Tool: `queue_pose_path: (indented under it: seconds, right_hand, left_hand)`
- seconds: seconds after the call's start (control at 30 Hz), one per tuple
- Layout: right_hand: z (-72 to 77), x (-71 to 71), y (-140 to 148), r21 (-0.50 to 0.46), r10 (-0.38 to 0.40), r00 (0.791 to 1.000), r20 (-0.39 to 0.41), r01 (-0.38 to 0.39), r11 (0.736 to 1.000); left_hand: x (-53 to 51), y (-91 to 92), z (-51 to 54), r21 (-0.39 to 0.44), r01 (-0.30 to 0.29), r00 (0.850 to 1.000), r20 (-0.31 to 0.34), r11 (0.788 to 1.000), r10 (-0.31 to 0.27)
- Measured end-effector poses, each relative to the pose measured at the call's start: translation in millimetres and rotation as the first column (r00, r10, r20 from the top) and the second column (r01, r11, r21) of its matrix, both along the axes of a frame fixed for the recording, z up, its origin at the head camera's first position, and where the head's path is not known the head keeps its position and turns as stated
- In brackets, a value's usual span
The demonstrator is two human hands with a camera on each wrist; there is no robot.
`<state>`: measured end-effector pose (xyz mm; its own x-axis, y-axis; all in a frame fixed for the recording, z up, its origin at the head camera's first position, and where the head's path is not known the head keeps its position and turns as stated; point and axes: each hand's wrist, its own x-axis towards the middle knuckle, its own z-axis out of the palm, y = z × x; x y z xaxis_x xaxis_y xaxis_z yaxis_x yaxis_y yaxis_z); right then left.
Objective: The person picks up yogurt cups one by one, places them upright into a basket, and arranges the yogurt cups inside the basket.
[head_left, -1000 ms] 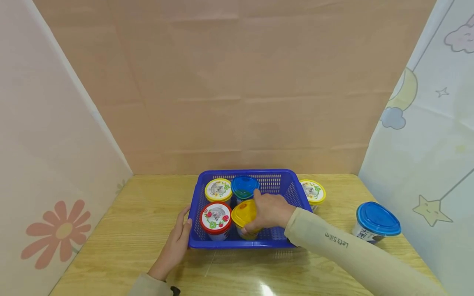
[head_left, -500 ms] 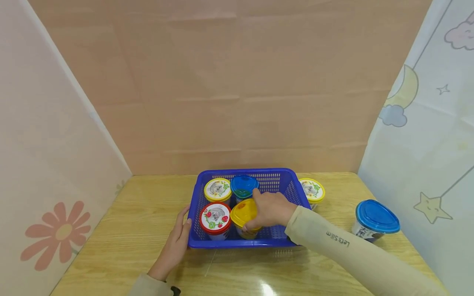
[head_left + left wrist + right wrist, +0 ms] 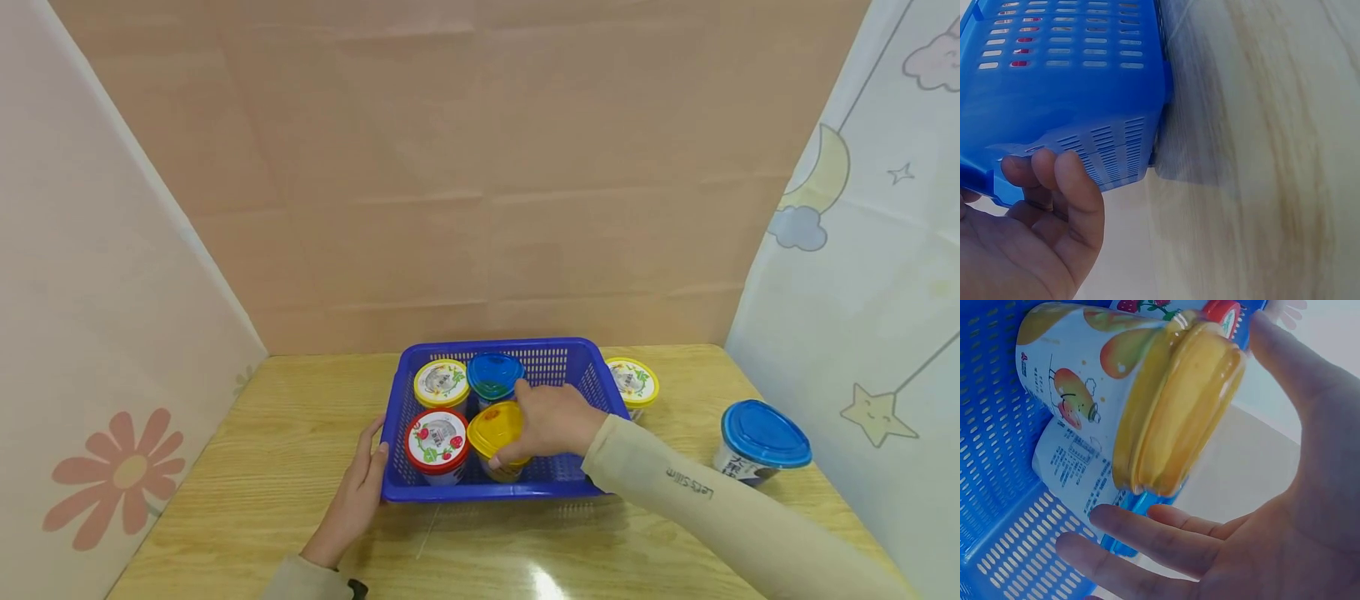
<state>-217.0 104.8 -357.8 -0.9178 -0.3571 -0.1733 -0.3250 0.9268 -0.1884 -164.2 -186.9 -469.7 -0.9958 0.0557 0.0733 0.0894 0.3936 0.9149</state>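
Down in the blue basket (image 3: 517,493) on the wooden bench (image 3: 300,467), the yellow-lidded cup (image 3: 495,429) sits in the front row, just beside the red-lidded cup (image 3: 437,442) and in front of a blue-lidded cup (image 3: 495,375). The right hand (image 3: 558,421) frames its lid with thumb and fingers spread, a loose grip with nothing clenched (whether a fingertip presses the rim, I can't tell). The left hand (image 3: 358,487) has its fingers bent at the basket's left edge, holding it. Were I advising, I'd say keep that side steady, leave the cup level with its base flat, and handle it by the firm rim rather than the middle of the lid, since the thin plastic may flex. The fingers should clear the lid evenly, or a snagged one could tip the cup into its neighbours. As for writing, the right sleeve (image 3: 667,492) reads something like "Let'sSlim", upside down from here. The yellow-lidded cup carries cartoon mangoes and tiny print I can't make out; strawberries decorate the red lid. Out on the bench, to the basket's right, the larger-looking blue-topped cup (image 3: 763,437) shows bold Chinese characters, the first seemingly 大, the rest partly turned away.
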Motion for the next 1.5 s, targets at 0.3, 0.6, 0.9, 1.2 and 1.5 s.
queue_pose_path:
  seconds: [0.3,0.6,0.9,1.2,1.5]
  right_hand:
    - [9.1,0.3,27.0,-0.09,-0.081,0.997,-0.001,0.081,0.993]
    - [16.0,-4.3,81.9,-0.179,-0.137,0.982,-0.129,0.113,0.977]
    - [14.9,-11.0,141.5,-0.2,-0.262,0.96,-0.102,0.238,0.95]
    - [-6.4,-23.2,172.8,-0.179,-0.277,0.961,-0.019,0.269,0.946]
    - [-28.7,-30.7,178.1,-0.235,-0.317,0.947,0.055,0.321,0.917]
  left_hand:
    - [-0.3,2.2,0.6,-0.015,0.0,1.0,0.002,1.0,0.0]
    - [-0.3,1.6,1.3,-0.008,-0.001,1.0,0.006,1.0,0.001]
    - [0.4,1.8,1.6,-0.029,-0.005,1.0,-0.005,1.0,0.005]
    - [1.2,0.7,3.1,-0.023,0.004,1.0,-0.009,1.0,-0.004]
    - [1.0,1.6,1.9,-0.01,0.001,1.0,-0.016,1.0,-0.002]
